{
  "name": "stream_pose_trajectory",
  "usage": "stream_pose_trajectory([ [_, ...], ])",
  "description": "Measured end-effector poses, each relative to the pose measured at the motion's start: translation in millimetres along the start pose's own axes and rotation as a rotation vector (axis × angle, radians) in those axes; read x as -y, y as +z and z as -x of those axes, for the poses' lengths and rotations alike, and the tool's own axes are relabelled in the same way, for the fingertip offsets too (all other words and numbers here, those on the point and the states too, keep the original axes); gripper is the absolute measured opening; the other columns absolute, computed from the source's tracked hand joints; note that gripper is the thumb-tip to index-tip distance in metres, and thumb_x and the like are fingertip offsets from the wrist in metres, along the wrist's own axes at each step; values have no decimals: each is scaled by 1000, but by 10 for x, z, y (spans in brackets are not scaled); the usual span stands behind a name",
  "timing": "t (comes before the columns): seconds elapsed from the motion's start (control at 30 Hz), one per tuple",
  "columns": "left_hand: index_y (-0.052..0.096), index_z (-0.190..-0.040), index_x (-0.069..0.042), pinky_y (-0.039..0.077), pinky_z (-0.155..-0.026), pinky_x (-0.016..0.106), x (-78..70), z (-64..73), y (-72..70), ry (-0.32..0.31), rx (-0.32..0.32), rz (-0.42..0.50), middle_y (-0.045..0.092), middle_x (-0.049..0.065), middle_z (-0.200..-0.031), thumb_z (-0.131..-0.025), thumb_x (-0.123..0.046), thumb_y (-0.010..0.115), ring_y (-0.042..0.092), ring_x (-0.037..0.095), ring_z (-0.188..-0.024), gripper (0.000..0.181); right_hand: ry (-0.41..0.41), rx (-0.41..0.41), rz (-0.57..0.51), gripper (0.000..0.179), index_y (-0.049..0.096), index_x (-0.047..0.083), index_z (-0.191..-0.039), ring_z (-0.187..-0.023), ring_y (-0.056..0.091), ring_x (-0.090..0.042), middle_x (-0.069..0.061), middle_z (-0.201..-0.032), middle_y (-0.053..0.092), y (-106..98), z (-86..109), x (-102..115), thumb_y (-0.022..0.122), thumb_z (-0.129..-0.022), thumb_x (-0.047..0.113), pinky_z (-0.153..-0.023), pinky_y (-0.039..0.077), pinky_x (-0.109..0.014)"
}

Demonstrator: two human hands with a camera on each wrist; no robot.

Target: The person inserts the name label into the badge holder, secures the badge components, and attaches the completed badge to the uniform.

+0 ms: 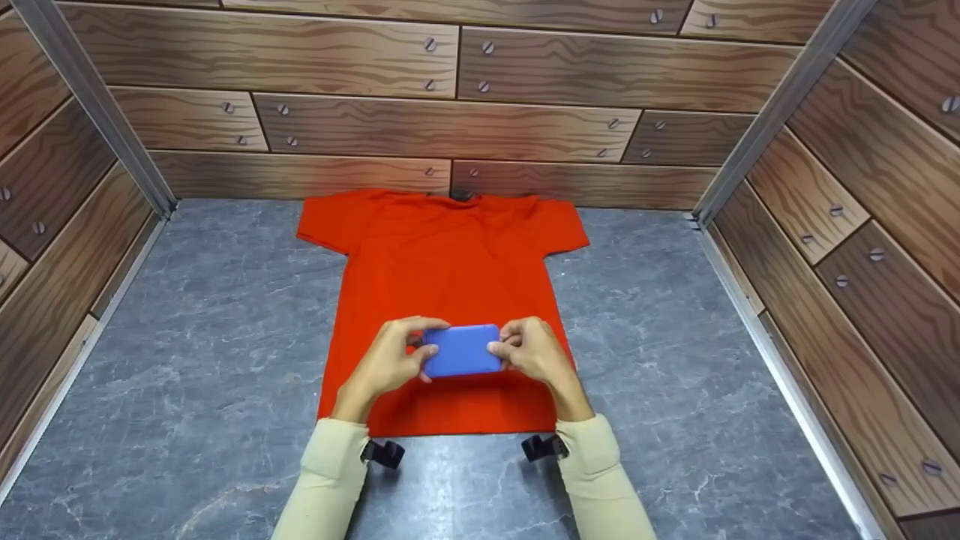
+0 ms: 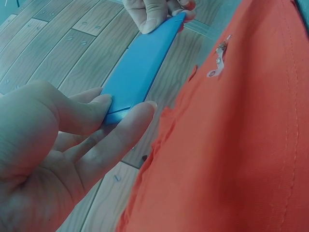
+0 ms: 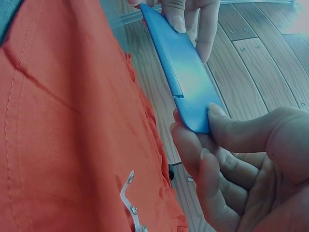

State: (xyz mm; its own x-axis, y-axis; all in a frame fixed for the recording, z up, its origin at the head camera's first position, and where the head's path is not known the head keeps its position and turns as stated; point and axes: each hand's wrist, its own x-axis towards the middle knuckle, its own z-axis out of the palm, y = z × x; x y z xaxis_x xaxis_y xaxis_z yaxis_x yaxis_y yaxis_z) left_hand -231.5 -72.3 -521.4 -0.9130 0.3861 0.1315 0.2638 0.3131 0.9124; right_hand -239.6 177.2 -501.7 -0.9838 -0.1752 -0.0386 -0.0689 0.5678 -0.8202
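Both hands hold up a flat blue rectangular case [image 1: 463,351] with rounded corners, smooth like plastic, above the lower part of a red T-shirt [image 1: 450,270]. My left hand [image 1: 394,352] pinches its left end, thumb on the near face and fingers behind. At the opposite end, my right hand [image 1: 531,349] grips it between thumb and curled fingers. A thin seam runs along the case [image 3: 188,77] near one long edge in the right wrist view. The T-shirt lies spread on the floor, sleeves out to both sides and collar toward the back wall.
Wood-patterned panels form the back wall [image 1: 450,131] and both side walls, with metal strips at the corners. Grey marbled floor [image 1: 240,315] surrounds the shirt. A small silvery metal piece [image 2: 220,57] shows against red cloth in the wrist views.
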Motion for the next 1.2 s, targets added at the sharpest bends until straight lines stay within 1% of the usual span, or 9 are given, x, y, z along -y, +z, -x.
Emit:
stream_pose_trajectory([
  [0.37,70,-130,-11,63,-59,36,-3,4,-8,15,-4,8,65,20,-134,-95,7,66,71,38,-103,39,14,-20,-5,10,73,-3,-84,-53,65,-14,-15,-72,74,7,12,20,79,-89,4,-53,55,-24],
  [0.57,70,-130,-10,63,-59,36,-5,3,-7,16,-2,12,65,20,-133,-95,8,66,72,39,-104,40,34,-27,-4,10,74,-1,-83,-54,68,-20,-13,-69,73,7,15,24,80,-88,5,-52,54,-24],
  [0.87,70,-131,-10,62,-58,32,-7,-1,-12,22,-7,-2,65,19,-133,-95,7,65,72,37,-101,40,3,-30,-11,10,73,-2,-83,-58,70,-28,-15,-70,74,4,12,15,79,-89,3,-52,54,-23],
  [0.93,69,-131,-10,63,-59,31,-9,-1,-15,18,-5,-1,65,19,-134,-96,6,65,72,36,-102,39,9,-28,-24,10,73,-2,-83,-56,69,-25,-14,-71,74,3,11,20,79,-89,3,-53,54,-22],
  [1.1,68,-133,-10,63,-60,32,-8,2,-10,10,-9,-6,64,18,-135,-96,5,66,71,36,-103,40,15,-15,-46,10,72,-2,-84,-54,62,-11,-12,-71,73,-2,17,34,79,-89,4,-54,53,-21],
  [1.2,68,-133,-11,63,-61,32,-3,1,2,11,-12,-11,65,18,-134,-96,4,66,71,35,-101,40,4,-12,-41,10,72,-2,-84,-53,61,-10,-13,-71,73,-12,28,35,78,-89,3,-54,53,-22],
])
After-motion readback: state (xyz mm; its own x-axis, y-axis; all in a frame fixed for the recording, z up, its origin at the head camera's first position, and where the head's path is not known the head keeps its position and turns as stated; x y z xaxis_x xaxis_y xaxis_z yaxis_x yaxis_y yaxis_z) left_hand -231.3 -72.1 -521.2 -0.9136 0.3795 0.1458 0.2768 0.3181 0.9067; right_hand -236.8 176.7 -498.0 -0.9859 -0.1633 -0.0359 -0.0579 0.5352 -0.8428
